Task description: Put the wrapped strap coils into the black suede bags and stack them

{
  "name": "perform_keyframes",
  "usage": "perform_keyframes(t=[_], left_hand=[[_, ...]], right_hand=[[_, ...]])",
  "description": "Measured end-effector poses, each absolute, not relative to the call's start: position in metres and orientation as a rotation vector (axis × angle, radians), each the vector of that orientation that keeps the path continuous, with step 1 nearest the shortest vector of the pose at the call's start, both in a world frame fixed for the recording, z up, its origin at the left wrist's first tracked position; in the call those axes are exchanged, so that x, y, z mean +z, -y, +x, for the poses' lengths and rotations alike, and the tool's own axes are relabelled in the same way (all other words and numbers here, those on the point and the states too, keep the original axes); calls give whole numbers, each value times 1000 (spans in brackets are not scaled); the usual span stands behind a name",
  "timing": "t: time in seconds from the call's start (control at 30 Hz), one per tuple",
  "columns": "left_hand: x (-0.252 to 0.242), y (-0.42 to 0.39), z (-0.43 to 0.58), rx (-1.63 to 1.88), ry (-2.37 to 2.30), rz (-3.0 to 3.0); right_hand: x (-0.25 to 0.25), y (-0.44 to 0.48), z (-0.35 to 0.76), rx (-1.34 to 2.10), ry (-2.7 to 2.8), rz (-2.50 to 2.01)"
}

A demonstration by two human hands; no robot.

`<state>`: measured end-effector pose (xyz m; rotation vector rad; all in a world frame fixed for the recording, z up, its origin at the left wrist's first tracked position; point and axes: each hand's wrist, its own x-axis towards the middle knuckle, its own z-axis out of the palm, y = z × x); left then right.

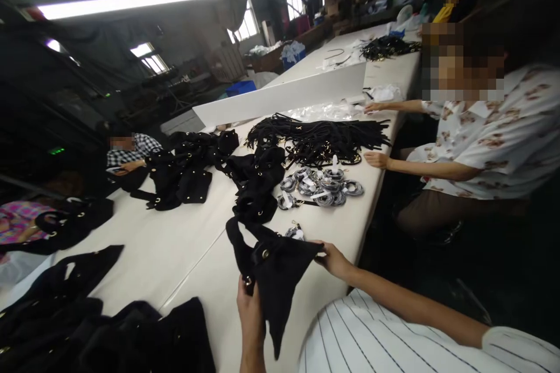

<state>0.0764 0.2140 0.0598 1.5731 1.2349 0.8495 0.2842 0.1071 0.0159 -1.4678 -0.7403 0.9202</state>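
A black fabric bag with a strap loop and gold-coloured metal fittings is held up over the table, its lower corner hanging to a point. My left hand grips its left edge near a metal ring, thumb upward. At the bag's right corner, my right hand pinches the cloth between thumb and fingers. Just behind the bag lies a grey coiled cord with a white tag and a metal clip, partly covered by it.
Grey coiled cords and black straps with gold clips lie ahead. Black bags are heaped at the centre, further left and front left. A co-worker's hands rest at the table's right edge. Other people sit along the left side.
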Motion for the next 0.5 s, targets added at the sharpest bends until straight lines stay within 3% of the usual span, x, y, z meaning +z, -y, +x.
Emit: perform_keyframes(t=[0.17,0.33,0.5], left_hand=[[37,-205,82,830,-1314,1717],[6,-188,93,790,-1240,1776],[9,-186,90,732,-1097,1789]], right_hand=[[4,-111,293,1108,346,-1559],[11,-105,298,943,708,-1700],[11,-130,275,995,928,-1578]])
